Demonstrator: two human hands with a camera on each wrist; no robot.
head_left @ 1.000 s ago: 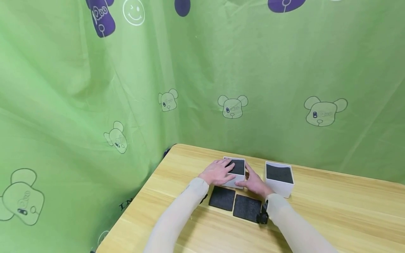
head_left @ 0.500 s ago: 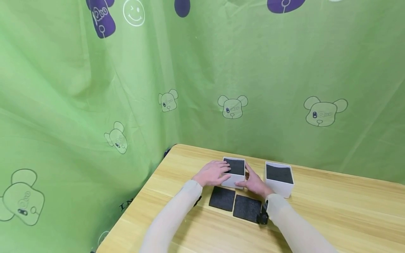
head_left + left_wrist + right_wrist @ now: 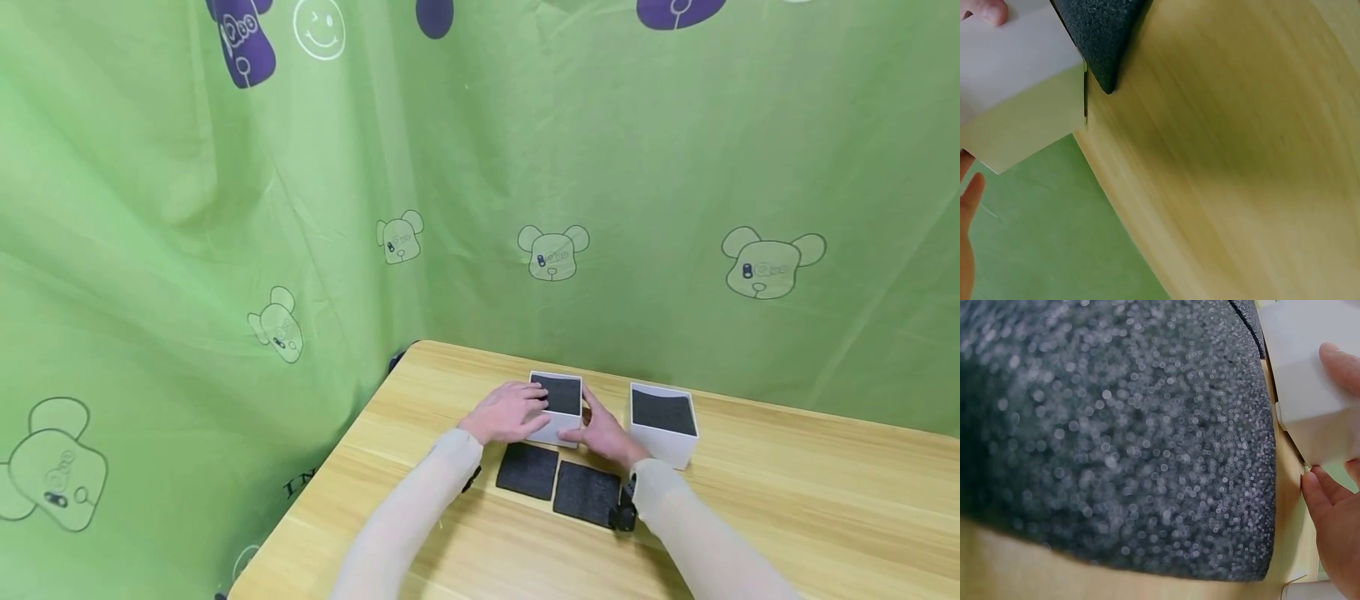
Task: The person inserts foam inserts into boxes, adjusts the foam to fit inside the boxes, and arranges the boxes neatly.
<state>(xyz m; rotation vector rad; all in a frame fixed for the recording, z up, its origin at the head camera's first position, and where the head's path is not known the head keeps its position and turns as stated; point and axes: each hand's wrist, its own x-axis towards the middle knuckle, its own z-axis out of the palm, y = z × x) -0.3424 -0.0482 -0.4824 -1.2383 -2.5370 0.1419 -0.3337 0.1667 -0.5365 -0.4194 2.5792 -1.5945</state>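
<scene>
While the right hand grips the left box, its hold: thumb on near wall, fingers at right side; best kept snug, no squeezing.
Left hand: fingers loosely extended over left rim, nothing grasped; pad contact unclear. Flat, even pressure should work best.
Inset pad: inside left box; check corners sit level.
Loose pads: two, worktop, just in front.
Right box: nearby, own pad inside.
</scene>
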